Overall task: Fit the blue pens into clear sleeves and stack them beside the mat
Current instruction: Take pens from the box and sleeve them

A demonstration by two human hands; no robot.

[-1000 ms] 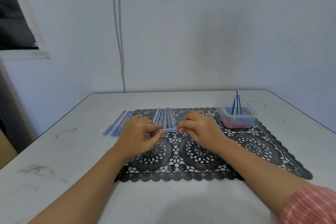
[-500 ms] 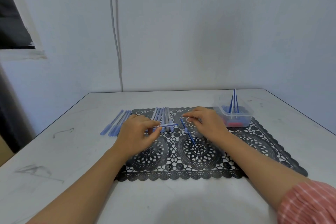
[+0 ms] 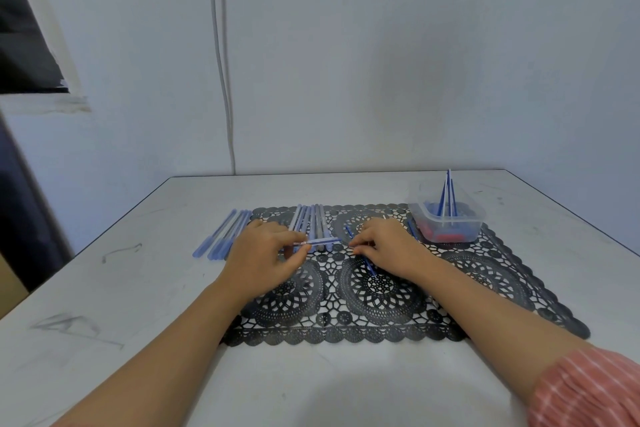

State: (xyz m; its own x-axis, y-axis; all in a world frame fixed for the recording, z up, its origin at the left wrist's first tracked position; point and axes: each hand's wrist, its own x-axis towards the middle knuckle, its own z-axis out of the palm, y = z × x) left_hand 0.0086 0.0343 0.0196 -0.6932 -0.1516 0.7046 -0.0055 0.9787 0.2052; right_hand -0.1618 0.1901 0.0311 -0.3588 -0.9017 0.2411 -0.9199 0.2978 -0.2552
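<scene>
Over the black lace mat [image 3: 485,274], my left hand [image 3: 263,253] pinches a clear sleeve [image 3: 320,241] that lies level and points right. My right hand [image 3: 384,246] pinches a thin blue pen [image 3: 362,253], which runs diagonally under its fingers; the pen's upper tip is just right of the sleeve's open end. A row of empty clear sleeves [image 3: 311,218] lies on the mat behind my hands. Several sleeved pens [image 3: 223,234] lie together on the table left of the mat.
A clear plastic tub [image 3: 446,218] at the mat's back right corner holds upright blue pens [image 3: 448,192] and red bits. The white table [image 3: 138,288] meets a white wall at the back. A cable [image 3: 221,62] runs down the wall.
My hands have parted: the right hand drew a blue pen away from the sleeve, then brought it back close to the sleeve's open end. The left hand stayed in place with the sleeve.
</scene>
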